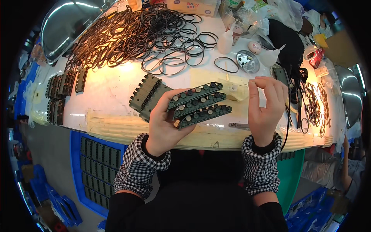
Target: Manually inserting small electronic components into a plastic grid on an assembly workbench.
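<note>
Left hand (164,123) grips three fanned green wheeled track strips (200,104) above the worktable (106,87).
Right hand (267,106) presses thumb to forefinger near them; whether anything sits between, I cannot tell.

I count through the head camera the wearer's two hands (167,123), two checked sleeves (140,167), three studded green strips (199,104), two white squeeze bottles (225,42), one metal dish (255,68), one blue tray (76,166), one green tray (291,181)
</note>
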Tool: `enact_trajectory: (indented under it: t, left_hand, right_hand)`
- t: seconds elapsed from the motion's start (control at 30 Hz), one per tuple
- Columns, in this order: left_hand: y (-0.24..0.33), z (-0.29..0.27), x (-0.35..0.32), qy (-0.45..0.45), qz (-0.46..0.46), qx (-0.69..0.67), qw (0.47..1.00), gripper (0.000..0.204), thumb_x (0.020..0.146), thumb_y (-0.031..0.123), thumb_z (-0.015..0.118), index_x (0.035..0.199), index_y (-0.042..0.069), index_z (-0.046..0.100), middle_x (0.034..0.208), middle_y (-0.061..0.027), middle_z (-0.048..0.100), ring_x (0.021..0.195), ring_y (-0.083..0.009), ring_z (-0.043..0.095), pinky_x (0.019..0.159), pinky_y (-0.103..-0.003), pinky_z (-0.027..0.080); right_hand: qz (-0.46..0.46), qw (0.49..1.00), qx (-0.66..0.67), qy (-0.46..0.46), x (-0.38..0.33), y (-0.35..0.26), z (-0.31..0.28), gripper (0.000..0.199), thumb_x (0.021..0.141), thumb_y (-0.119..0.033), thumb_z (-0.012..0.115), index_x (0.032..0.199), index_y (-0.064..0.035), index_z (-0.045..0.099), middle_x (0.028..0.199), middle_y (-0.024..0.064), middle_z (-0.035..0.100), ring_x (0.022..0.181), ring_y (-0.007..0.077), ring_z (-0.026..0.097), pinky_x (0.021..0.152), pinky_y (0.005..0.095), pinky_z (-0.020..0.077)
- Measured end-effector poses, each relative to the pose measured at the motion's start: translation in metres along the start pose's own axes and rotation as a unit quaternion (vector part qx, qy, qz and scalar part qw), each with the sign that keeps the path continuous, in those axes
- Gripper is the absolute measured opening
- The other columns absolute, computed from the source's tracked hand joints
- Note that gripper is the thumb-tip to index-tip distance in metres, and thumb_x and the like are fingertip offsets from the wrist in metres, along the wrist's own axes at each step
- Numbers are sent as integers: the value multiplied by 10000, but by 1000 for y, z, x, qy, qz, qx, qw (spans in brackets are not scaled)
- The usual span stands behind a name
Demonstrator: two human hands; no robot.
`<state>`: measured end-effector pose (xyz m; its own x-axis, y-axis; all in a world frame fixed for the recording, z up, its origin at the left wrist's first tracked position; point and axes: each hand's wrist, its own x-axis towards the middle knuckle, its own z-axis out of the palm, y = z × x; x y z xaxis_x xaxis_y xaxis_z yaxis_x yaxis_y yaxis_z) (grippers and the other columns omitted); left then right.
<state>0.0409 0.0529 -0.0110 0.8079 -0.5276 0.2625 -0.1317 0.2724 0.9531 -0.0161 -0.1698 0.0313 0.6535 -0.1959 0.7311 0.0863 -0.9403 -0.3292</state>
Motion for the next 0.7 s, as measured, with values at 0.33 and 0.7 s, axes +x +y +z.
enact_trajectory:
  t: [0.33, 0.7]
  left_hand:
    - [-1, 0, -1, -16, 7, 1, 1000, 657, 706, -177, 679, 1290, 7, 441, 1233, -104, 573, 1133, -194, 601, 929, -330, 549]
    - [3, 5, 2, -47, -1, -44, 998, 587, 749, -152, 673, 1278, -11, 463, 1204, -100, 571, 1128, -159, 590, 964, -295, 517]
  right_hand:
    - [-23, 997, 47, 64, 10, -16, -4, 87, 810, -10, 694, 882, -38, 655, 898, 68, 640, 862, 243, 546, 749, 347, 416]
    - [-7, 997, 55, 53, 11, -20, -10, 70, 812, -25, 692, 861, -29, 643, 889, 77, 640, 838, 244, 546, 754, 347, 417]
